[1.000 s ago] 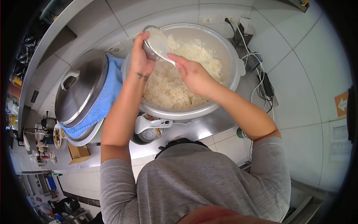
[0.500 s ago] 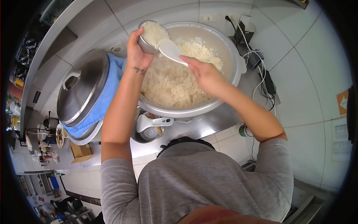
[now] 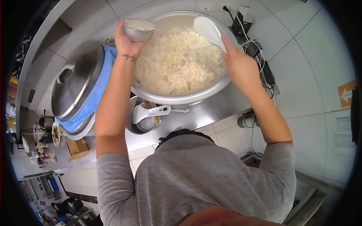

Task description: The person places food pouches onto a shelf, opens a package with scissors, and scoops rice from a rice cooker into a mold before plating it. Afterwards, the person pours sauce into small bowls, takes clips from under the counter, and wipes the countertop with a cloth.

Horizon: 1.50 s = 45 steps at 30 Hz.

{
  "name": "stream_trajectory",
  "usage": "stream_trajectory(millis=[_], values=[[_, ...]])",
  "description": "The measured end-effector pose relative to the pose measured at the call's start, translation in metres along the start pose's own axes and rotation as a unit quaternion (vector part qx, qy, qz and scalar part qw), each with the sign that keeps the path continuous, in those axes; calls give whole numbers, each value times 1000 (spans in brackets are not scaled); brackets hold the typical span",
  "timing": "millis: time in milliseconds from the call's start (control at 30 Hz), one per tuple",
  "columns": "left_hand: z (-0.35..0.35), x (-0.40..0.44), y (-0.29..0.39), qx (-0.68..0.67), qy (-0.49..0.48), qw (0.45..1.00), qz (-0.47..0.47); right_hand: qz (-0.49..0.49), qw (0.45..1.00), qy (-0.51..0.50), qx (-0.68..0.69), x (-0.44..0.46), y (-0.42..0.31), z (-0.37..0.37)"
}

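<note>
"One metal bowl [image 3: 138, 36], filled to about its rim with rice [image 3: 139, 25], is in the left hand [image 3: 127, 45], at the far left edge of a big pot [image 3: 169, 100]."

"How is that grip?"

"Closed on the bowl: fingers and thumb wrap the outside, palm beneath. The bowl is roughly upright; I can't tell if it is quite level."

"And the right hand [image 3: 242, 63]?"

"Its grip is shut around the handle of a white paddle [image 3: 208, 29]. The broad end points up and away, at the far right of the pot, well apart from the bowl. Whether it touches the heap of rice [image 3: 179, 64] in the pot, I can't tell."

"What is nearby?"

"On the shiny desk [image 3: 203, 113], nearer the body, is a small pot [image 3: 137, 129] with a second paddle [image 3: 151, 111] lying over its mouth. To the left, a large lid [image 3: 77, 81] rests on a blue cloth [image 3: 92, 96]."

"How are the bowl and paddle best handled?"

"My judgement: hold the bowl level and over the big pot, so loose grains drop back in rather than onto the desk. Use the paddle's flat side lightly, since hard pressing would likely pack the grains. Shallow scoops should be easier to steer, and fingertips belong outside the rim, clear of the food."
</note>
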State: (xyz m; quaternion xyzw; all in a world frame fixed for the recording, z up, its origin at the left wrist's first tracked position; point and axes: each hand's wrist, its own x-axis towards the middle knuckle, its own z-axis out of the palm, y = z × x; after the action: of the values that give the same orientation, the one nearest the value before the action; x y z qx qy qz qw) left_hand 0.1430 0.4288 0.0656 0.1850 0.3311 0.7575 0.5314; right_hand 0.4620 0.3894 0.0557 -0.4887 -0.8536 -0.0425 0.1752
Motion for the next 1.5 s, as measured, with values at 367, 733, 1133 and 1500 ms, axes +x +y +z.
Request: stream_trajectory(millis=[367, 733, 1133, 1500], values=[[-66, -112, 57, -159, -68, 981, -83, 156, 883, 101, 432, -131, -95, 63], [-202, -274, 109, -139, -29, 969, -202, 188, 911, 281, 236, -112, -158, 177], [-263, -303, 120, -177, -51, 961, -204, 218, 907, 250, 260, -66, -168, 145], [-340, -362, 149, -255, -8, 955, -148, -141, 980, -100, -102, -45, -296, 108]])
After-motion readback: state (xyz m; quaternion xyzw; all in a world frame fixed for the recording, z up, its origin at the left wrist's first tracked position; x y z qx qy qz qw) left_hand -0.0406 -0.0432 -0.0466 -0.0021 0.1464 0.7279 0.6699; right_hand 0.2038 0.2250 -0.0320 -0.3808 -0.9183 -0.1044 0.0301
